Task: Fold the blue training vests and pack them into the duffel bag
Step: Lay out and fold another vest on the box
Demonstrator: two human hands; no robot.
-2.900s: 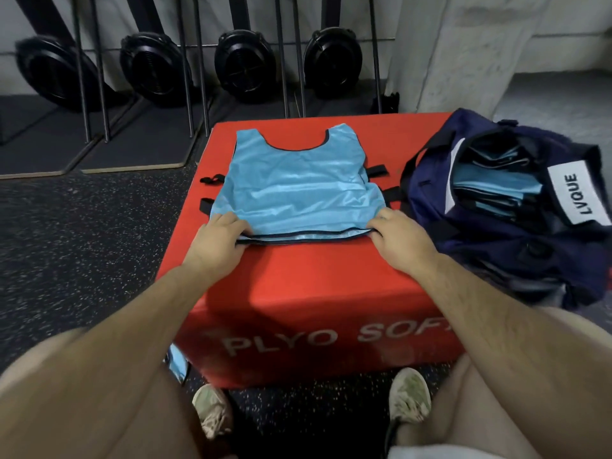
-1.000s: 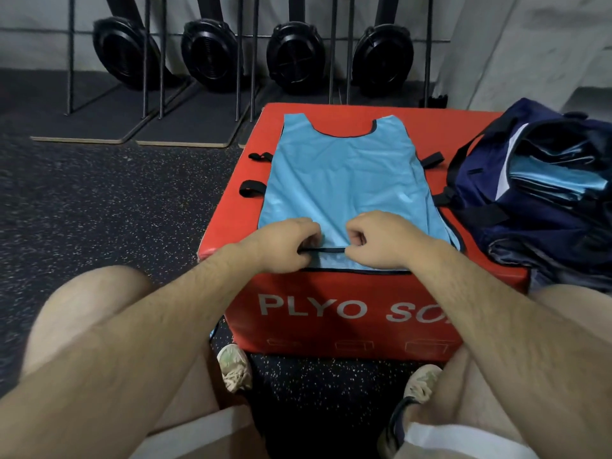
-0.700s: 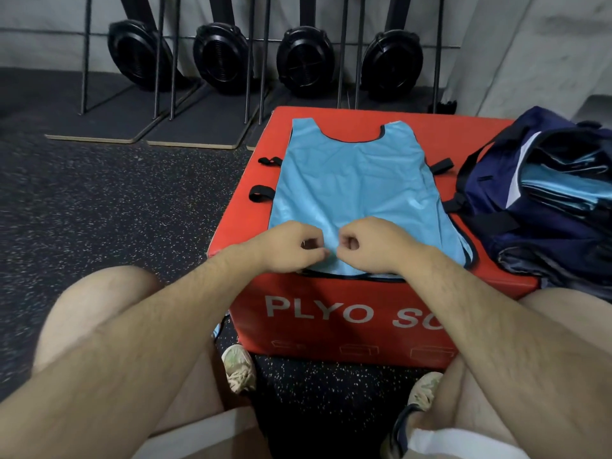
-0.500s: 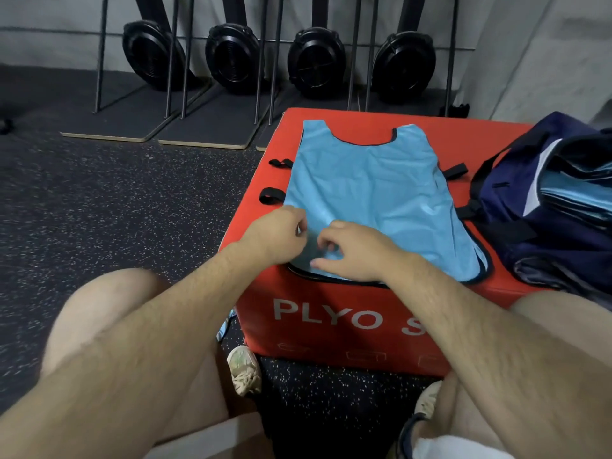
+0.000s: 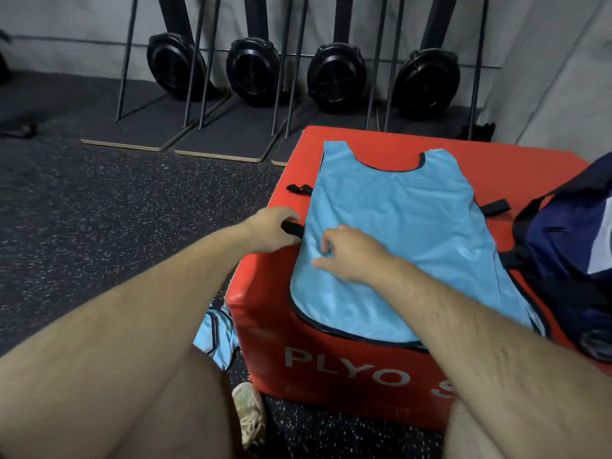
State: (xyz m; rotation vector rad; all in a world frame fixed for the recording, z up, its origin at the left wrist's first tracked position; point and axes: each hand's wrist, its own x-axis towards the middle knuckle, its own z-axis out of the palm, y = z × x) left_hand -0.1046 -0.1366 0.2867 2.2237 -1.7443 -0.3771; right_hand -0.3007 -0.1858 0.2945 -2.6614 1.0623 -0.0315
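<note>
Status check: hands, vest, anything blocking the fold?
Left hand grips black side strap. Right hand rests on blue vest, flat, unfolded on red plyo box. Duffel bag alongside, nothing blocking.

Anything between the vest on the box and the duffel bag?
Nothing visible. The blue vest lies flat on the red box, the duffel bag stands at the box's right side, and only the vest's black strap lies between. The bag's opening is cut off.

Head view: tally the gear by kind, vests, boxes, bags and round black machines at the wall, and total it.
Red box: 1
Vests: 2, one flat on the box, one crumpled on the floor
Duffel bag: 1
Round black machines: 4
Total: 8
</note>
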